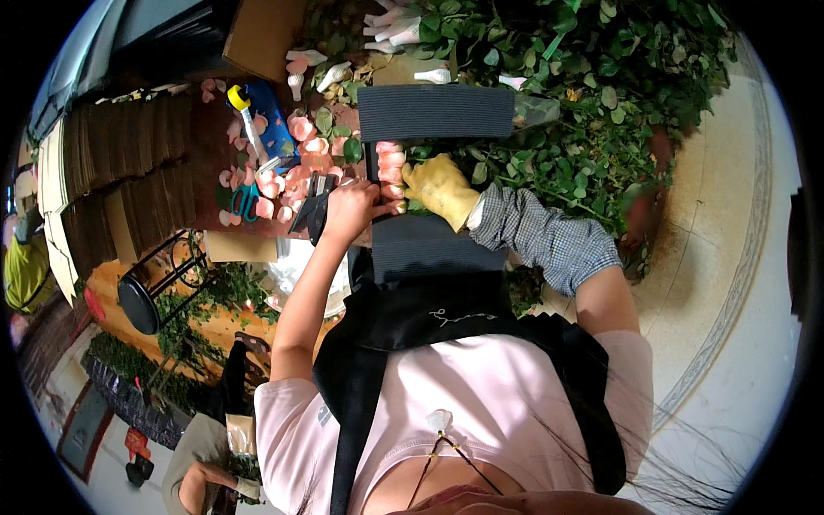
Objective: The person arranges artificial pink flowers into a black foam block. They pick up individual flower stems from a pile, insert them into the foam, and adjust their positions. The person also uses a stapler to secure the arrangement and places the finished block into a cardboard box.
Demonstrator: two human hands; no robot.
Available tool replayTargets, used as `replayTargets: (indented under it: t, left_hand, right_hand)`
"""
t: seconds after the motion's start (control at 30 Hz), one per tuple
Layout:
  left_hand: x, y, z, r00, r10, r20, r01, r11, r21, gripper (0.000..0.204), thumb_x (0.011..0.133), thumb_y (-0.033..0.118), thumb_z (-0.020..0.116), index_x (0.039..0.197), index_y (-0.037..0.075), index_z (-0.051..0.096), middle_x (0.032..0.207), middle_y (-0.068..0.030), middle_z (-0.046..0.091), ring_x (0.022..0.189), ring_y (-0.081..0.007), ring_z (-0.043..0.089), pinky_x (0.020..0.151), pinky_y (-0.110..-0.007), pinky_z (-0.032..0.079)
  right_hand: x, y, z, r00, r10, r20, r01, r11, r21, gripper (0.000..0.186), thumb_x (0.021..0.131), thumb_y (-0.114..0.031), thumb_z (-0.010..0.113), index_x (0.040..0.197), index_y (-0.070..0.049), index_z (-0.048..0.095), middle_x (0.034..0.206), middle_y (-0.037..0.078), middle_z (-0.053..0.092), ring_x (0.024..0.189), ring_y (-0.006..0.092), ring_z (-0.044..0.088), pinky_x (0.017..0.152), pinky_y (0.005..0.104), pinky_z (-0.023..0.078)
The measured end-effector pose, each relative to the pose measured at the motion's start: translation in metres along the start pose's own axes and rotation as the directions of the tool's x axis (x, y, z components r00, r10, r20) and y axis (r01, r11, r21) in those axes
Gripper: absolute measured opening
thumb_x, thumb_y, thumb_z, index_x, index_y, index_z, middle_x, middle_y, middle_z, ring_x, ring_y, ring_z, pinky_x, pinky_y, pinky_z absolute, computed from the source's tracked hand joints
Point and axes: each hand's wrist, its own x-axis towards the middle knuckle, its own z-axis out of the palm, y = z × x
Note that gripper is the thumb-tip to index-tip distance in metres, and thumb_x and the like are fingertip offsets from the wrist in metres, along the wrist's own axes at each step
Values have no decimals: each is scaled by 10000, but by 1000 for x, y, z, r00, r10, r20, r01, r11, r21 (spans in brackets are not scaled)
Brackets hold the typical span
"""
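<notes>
A short row of pink roses lies between two dark ridged cardboard sheets, the far sheet and the near sheet. My bare left hand comes at the row from the left, its fingers closed at the nearest rose; a black band is around the wrist. My right hand, in a yellow glove with a checked oversleeve, grips the row from the right. Its fingertips are partly hidden at the flower heads. Green stems and leaves spread out under and past the right forearm.
Loose pink petals, teal-handled scissors and a yellow-and-white tool lie to the left. Stacked brown cardboard stands farther left. White-netted flower buds are at the back; a leafy pile fills the right. A black stool stands lower left.
</notes>
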Motion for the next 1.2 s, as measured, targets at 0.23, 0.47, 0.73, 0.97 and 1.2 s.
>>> replayTargets:
  t: [0.23, 0.47, 0.73, 0.97, 1.2]
  left_hand:
    - [-18, 6, -8, 957, -289, -7, 281, 936, -211, 431, 758, 457, 814, 737, 51, 674, 691, -107, 656, 660, -288, 668, 598, -392, 515]
    - [-15, -14, -55, 826, -558, 81, 402, 481, -779, 327, 1028, 241, 582, 888, -39, 674, 676, -45, 625, 608, -96, 568, 549, -301, 447]
    - [19, 8, 27, 895, -258, 365, 446, 555, -702, 368, 1029, 283, 534, 1200, -5, 688, 1024, -150, 755, 935, -240, 721, 847, -367, 558]
    - [20, 9, 34, 947, -204, 249, 321, 643, -696, 381, 996, 337, 568, 1103, -10, 684, 951, -160, 739, 878, -241, 710, 816, -379, 544]
    - [10, 16, 38, 961, -241, 139, 263, 631, -730, 360, 962, 298, 587, 1096, -21, 685, 932, -195, 734, 862, -305, 716, 781, -401, 544]
  right_hand:
    - [-4, 5, -2, 994, -21, -110, 30, 996, 82, 475, 880, -409, 671, 1166, -32, 629, 761, 43, 690, 687, 235, 685, 594, 412, 501]
    - [-4, 8, -3, 989, -9, -145, 36, 981, 188, 315, 784, -254, 737, 1003, -52, 635, 724, 80, 678, 693, 290, 688, 617, 435, 526]
    - [-25, 22, -23, 978, -82, -193, 153, 909, 389, 409, 879, -311, 669, 1180, -46, 592, 1006, 174, 690, 911, 356, 668, 819, 483, 531]
    - [-13, 30, -205, 855, 43, -518, 428, 505, 749, 579, 949, -143, 663, 1482, -43, 457, 1313, 122, 628, 1231, 207, 590, 1085, 361, 439]
    - [160, 17, -376, 389, 337, -857, 273, 847, 457, 814, 882, -306, 771, 1496, 33, 356, 1494, 286, 430, 1396, 361, 439, 1164, 372, 348]
